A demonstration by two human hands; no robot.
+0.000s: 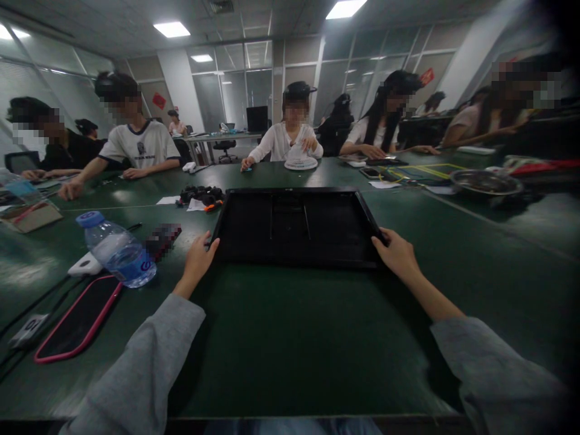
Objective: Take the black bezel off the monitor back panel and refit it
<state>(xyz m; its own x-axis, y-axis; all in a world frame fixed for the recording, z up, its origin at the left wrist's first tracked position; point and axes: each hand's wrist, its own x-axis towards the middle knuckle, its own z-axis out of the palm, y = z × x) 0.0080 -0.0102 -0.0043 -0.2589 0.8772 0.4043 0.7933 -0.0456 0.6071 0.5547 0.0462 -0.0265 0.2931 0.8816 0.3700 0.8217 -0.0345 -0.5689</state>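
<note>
A black, shallow, rectangular tray-like panel (294,264) with a raised rim is in front of me over the green table. Two thin rods and a crosspiece show inside it; I cannot tell its exact kind. My left hand (200,258) is closed around its left edge, thumb on the rim. At the opposite edge, near the front right corner, my right hand (399,254) grips the rim the same way. Fingers under the panel are hidden on both sides.
Left on the green table (290,344) lie a water bottle (120,251), a pink-edged phone (81,320), a white adapter (84,264) and cables. Beyond are a dark tangled pile (202,196), a white fan-like grille (301,164) and a metal bowl (487,183). Several people sit around.
</note>
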